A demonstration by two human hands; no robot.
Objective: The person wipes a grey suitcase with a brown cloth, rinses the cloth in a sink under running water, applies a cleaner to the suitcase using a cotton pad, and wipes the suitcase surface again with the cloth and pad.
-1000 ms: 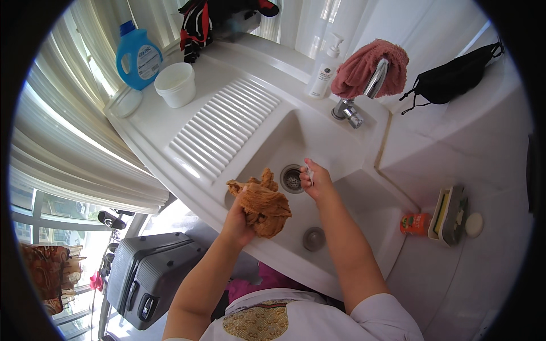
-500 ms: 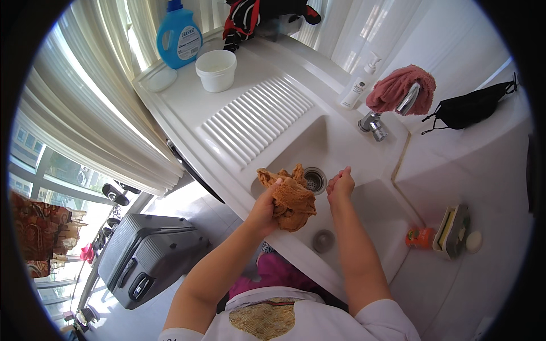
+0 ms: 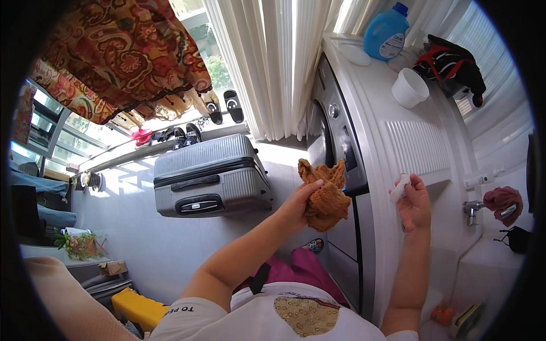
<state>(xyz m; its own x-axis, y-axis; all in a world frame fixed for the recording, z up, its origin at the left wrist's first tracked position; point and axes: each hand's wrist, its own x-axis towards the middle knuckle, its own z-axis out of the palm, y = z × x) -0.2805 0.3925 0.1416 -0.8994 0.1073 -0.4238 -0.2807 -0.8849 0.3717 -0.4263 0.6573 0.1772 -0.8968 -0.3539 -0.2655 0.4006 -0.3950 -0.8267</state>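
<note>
My left hand (image 3: 294, 206) is closed around a bunched orange-brown cloth (image 3: 328, 204), fuzzy like a towel. The cloth hangs in front of the washing machine (image 3: 342, 139), beside the counter's edge. To the right, over the white sink counter (image 3: 388, 227), my right hand (image 3: 416, 206) is raised with its fingers curled. Between its fingers is a small crumpled white piece (image 3: 400, 188), thin and soft-looking; whether it is tissue or cloth I cannot tell. My right forearm covers part of the basin.
A grey suitcase (image 3: 210, 179) stands on the floor to the left. Along the counter's far end are a white tub (image 3: 410, 88), a blue detergent bottle (image 3: 387, 33) and a black-red bundle (image 3: 452, 65). A dark pink cloth (image 3: 503, 203) hangs on the faucet (image 3: 472, 209).
My view has swung left toward the suitcase and window. The brown cloth has moved from over the sink to beyond the counter's edge. My right hand has risen, and a white piece now shows in it.
</note>
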